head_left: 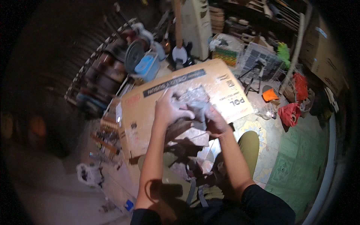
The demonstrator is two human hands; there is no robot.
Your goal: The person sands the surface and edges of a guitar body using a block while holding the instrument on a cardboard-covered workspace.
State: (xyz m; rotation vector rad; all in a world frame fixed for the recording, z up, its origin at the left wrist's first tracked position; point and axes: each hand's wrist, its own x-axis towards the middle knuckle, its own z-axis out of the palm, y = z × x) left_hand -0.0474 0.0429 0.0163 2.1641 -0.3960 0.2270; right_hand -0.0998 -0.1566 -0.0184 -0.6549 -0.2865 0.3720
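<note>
In front of me, both hands are closed round a grey, rough, crumpled-looking lump (193,95); its exact kind is hard to make out. My left hand (169,108) grips it from the left, the thumb bent across the near side. On the right side my right hand (217,122) presses against it, partly in shadow. Beneath the hands lies a flat cardboard box (144,129) with a dark printed strip. A pale, flat-sided block (190,138) shows just below the lump, at the near edge of the cardboard. Whether it touches the lump is unclear.
A blue plastic tub (147,66) stands beyond the cardboard. To the right are an orange object (269,95), a red bag (289,114) and a wire crate (258,58). Further left, a dark rack (101,71) holds several pots. Green tiles (296,161) cover the floor at right.
</note>
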